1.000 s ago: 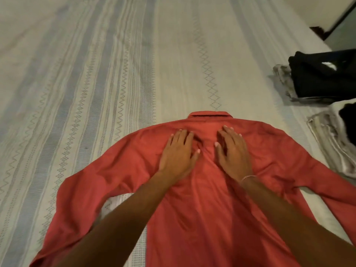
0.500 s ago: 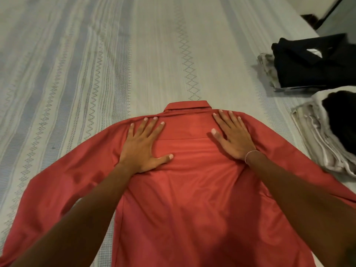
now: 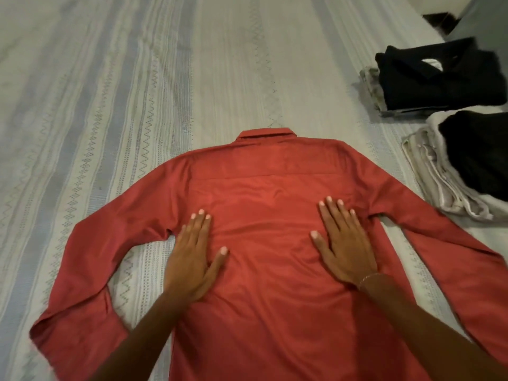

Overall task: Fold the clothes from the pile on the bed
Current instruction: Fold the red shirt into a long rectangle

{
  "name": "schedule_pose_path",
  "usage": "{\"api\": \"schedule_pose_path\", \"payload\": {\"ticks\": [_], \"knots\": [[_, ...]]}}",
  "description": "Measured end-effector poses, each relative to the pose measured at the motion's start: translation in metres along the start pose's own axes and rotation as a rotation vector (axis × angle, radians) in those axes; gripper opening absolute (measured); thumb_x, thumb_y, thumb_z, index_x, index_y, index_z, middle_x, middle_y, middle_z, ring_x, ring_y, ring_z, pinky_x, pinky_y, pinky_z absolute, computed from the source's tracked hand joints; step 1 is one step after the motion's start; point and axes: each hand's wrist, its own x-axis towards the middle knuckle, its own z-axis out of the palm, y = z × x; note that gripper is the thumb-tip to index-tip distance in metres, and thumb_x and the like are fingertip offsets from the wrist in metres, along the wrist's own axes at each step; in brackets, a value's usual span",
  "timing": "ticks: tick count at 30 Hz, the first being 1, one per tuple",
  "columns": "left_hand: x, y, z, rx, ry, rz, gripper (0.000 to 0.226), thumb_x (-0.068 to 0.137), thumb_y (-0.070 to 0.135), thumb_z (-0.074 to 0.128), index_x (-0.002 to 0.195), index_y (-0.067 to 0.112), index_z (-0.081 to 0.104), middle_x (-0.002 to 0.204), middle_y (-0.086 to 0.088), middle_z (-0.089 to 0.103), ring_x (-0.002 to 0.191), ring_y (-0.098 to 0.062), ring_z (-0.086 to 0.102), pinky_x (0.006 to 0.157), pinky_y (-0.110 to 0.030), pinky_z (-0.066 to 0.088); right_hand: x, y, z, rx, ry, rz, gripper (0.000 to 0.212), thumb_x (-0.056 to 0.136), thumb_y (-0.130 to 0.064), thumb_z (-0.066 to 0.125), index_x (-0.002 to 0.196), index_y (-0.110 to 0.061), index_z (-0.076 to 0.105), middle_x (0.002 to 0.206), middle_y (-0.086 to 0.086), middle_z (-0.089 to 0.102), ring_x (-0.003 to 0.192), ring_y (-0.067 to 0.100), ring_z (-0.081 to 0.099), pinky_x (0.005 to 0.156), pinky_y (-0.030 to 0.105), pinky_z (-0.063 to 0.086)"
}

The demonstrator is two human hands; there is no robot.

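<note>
Both hands lie flat with fingers spread on the red shirt (image 3: 264, 284); its long axis runs from the collar toward the person; the left hand (image 3: 192, 259) presses just inside the left sleeve (image 3: 90, 257), the right hand (image 3: 343, 243) just inside the right sleeve (image 3: 445, 243).

A single head-worn wide-angle view — looking forward and down, close over the bed (image 3: 192, 64) — no second view.

Head view. Wide bed (image 3: 220, 64) fills nearly the whole frame, covered by a pale grey-white woven bedspread (image 3: 115, 111) with lengthwise blue-grey stripes and bands of small zigzag and diamond stitching. Cloth lies mostly flat, faint creases at upper left. Top right corner: bed edge, beyond it a strip of grey floor (image 3: 483, 20) and a pale cream wall surface (image 3: 437, 4). A dark patch (image 3: 439, 20) sits between them, identity unclear. Light dim, warm, even.
</note>
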Motion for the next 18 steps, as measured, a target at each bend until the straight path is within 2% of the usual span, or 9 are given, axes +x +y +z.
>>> {"api": "schedule_pose_path", "payload": {"ticks": [3,5,8,11,13,15,18], "knots": [[0.003,-0.005,-0.002,-0.012,0.003,-0.015,0.082,0.099,0.063,0.031,0.161,0.012,0.014,0.169,0.0,0.007,0.156,-0.015,0.001,0.126,-0.037,0.006,0.007,0.013,-0.001,0.025,-0.033,-0.002,0.073,0.101,-0.061,0.023,0.161,-0.019,0.016,0.169,-0.002,0.01,0.156,0.014,0.003,0.126,0.041,0.012],[0.005,-0.006,0.0,-0.005,0.007,-0.031,0.079,0.101,0.062,0.025,0.16,0.011,0.017,0.169,-0.002,0.008,0.156,-0.016,0.0,0.127,-0.039,0.006,0.01,0.015,-0.001,0.017,-0.039,0.004,0.075,0.1,-0.064,0.021,0.161,-0.021,0.016,0.169,-0.003,0.01,0.156,0.014,0.002,0.126,0.039,0.01],[-0.001,-0.013,0.001,0.07,0.004,-0.05,0.073,0.104,0.058,0.012,0.159,0.011,0.021,0.168,-0.005,0.011,0.156,-0.018,0.001,0.126,-0.046,0.011,0.01,0.013,-0.003,-0.009,-0.034,0.019,0.077,0.099,-0.067,0.011,0.161,-0.021,0.017,0.169,-0.001,0.011,0.156,0.019,0.004,0.127,0.04,0.008],[-0.004,-0.002,-0.005,0.143,0.026,-0.151,0.071,0.105,0.052,0.01,0.158,0.005,0.02,0.167,-0.013,0.014,0.155,-0.025,0.006,0.125,-0.049,0.014,0.007,-0.003,-0.01,-0.024,0.0,0.122,0.08,0.1,-0.063,0.0,0.161,-0.015,0.018,0.168,0.007,0.013,0.156,0.026,0.006,0.126,0.046,0.005],[-0.011,0.036,-0.003,0.111,0.053,-0.17,0.068,0.106,0.046,0.016,0.157,0.001,0.021,0.166,-0.017,0.015,0.155,-0.029,0.01,0.125,-0.05,0.016,-0.012,-0.031,-0.009,0.002,0.035,0.113,0.073,0.103,-0.056,0.008,0.16,-0.011,0.019,0.168,0.01,0.012,0.156,0.027,0.005,0.126,0.049,0.005],[-0.037,0.074,0.01,0.037,0.077,-0.118,0.066,0.105,0.045,0.023,0.158,0.004,0.022,0.166,-0.014,0.016,0.155,-0.026,0.01,0.124,-0.049,0.017,-0.05,-0.057,0.0,0.02,0.014,0.005,0.068,0.105,-0.052,0.016,0.16,-0.013,0.02,0.168,0.006,0.012,0.156,0.024,0.005,0.125,0.05,0.008],[-0.089,0.069,0.023,0.01,0.021,-0.11,0.072,0.103,0.054,0.023,0.161,0.012,0.015,0.169,-0.004,0.007,0.156,-0.019,0.001,0.125,-0.048,0.014,-0.091,-0.039,0.007,-0.017,-0.042,-0.047,0.07,0.104,-0.057,0.018,0.16,-0.015,0.021,0.168,0.002,0.015,0.156,0.023,0.008,0.125,0.047,0.013]]}}
